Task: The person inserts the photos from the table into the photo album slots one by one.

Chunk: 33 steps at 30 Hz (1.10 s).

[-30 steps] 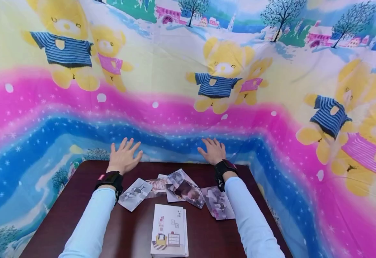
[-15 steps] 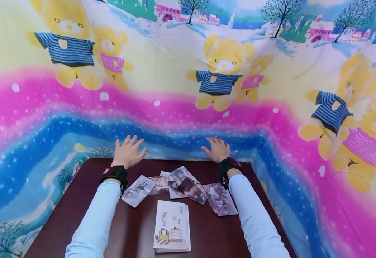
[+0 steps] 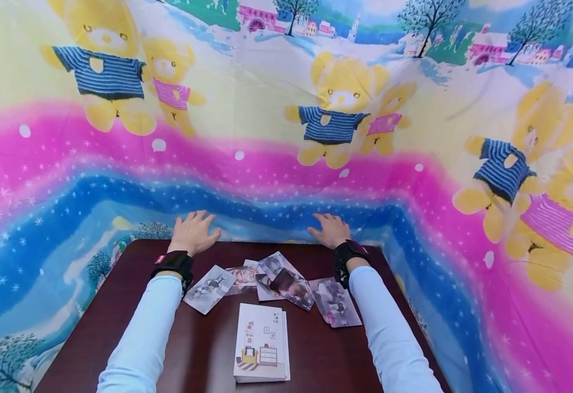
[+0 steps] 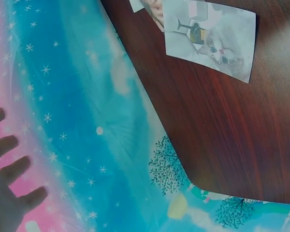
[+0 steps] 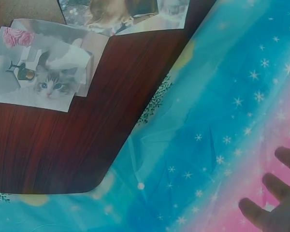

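My left hand [image 3: 192, 234] is held out above the far left part of the table, fingers spread, holding nothing. Level with it on the right, my right hand [image 3: 331, 230] is likewise outstretched with spread fingers and nothing in it. Between and below the hands lie several loose photos. A cat photo [image 3: 210, 289] is nearest the left wrist, and another cat photo [image 5: 53, 82] lies by the right wrist. Overlapping prints [image 3: 291, 289] fill the middle. Closer to me, a thick white photo album [image 3: 261, 344] with a drawn armchair and dresser lies with its cover closed.
The dark wood table [image 3: 202, 355] has rounded far corners. A patterned curtain [image 3: 247, 109] with bears and snowflakes hangs close behind it and along both sides. Each wrist wears a black strap [image 3: 174, 265].
The head view has shifted slightly, so table and photos appear a little higher and to the right. Both hands stay stretched out, with fingers slightly lowered. The photos and album stay in place.
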Available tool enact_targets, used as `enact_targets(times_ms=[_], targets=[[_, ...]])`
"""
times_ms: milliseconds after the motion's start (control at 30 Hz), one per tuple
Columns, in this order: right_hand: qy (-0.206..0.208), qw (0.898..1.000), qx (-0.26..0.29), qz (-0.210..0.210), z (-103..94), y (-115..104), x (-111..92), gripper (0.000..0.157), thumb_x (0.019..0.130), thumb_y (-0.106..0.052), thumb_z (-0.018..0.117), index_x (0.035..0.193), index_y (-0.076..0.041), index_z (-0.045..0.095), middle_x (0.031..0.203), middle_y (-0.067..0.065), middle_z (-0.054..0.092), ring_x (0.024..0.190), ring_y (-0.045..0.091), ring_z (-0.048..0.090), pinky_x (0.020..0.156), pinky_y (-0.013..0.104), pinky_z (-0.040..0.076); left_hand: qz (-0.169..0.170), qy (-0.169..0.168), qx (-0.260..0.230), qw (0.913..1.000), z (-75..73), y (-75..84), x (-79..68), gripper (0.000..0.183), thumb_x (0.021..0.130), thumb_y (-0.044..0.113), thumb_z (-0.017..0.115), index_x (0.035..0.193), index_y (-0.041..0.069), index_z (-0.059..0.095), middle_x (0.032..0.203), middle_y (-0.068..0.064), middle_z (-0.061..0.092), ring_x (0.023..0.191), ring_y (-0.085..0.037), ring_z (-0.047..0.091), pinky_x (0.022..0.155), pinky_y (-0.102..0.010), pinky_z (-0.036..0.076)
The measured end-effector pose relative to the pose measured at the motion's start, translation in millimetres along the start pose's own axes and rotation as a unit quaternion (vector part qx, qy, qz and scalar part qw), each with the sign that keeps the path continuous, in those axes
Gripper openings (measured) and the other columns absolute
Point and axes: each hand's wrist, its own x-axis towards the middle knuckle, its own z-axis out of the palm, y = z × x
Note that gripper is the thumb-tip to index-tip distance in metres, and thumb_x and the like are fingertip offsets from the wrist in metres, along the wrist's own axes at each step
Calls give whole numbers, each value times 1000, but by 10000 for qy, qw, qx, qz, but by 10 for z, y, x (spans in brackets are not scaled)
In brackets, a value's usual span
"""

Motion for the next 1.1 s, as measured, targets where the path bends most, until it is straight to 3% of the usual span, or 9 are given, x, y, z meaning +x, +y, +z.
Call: enact_targets(times_ms=[100, 300, 667, 767, 933, 1100], targets=[[-277, 9994, 221, -49, -24, -7, -25, 50, 102, -40, 53, 143, -12, 53, 145, 19, 48, 128, 40, 47, 100, 58, 42, 12, -164, -5, 9999, -6, -6, 3, 48, 98, 36, 51, 134, 4, 59, 134, -23, 55, 122, -47, 48, 97, -66, 35], [-663, 9965, 507, 39, -52, -3, -80, 39, 100, -37, 58, 127, -10, 66, 121, 15, 64, 106, 32, 61, 86, 48, 52, 69, -526, -69, 9986, 4, 5, 8, 44, 98, 35, 51, 124, 3, 63, 123, -22, 61, 110, -48, 55, 93, -65, 37], [-587, 9969, 528, -72, -59, 34, -85, 38, 101, -35, 56, 126, -9, 66, 117, 13, 66, 104, 30, 63, 85, 46, 52, 115, -476, -4, 9988, 24, -10, 50, 43, 99, 36, 50, 124, 4, 64, 123, -22, 60, 109, -48, 55, 92, -65, 38], [-322, 9968, 676, -275, 4, 59, -111, 35, 101, -31, 57, 123, -7, 67, 115, 15, 66, 102, 31, 63, 84, 47, 52, 186, -394, -71, 9990, 77, -28, 29, 43, 98, 34, 50, 126, 4, 63, 123, -23, 60, 110, -47, 55, 93, -66, 39], [729, 9893, 908, -884, 375, 101, -251, 26, 98, -21, 60, 118, -6, 68, 114, 15, 65, 102, 32, 61, 83, 50, 52, 670, 103, -241, 9974, 355, -53, -113, 46, 98, 32, 51, 132, 2, 58, 125, -24, 61, 111, -46, 58, 92, -65, 43], [1200, 9751, 1367, -1270, 974, 79, -691, 22, 91, -12, 67, 112, -6, 70, 110, 12, 65, 101, 30, 60, 84, 48, 51, 1474, 709, -398, 9857, 842, 79, -524, 43, 96, 31, 58, 127, 2, 60, 115, -20, 65, 102, -40, 61, 85, -59, 49]])
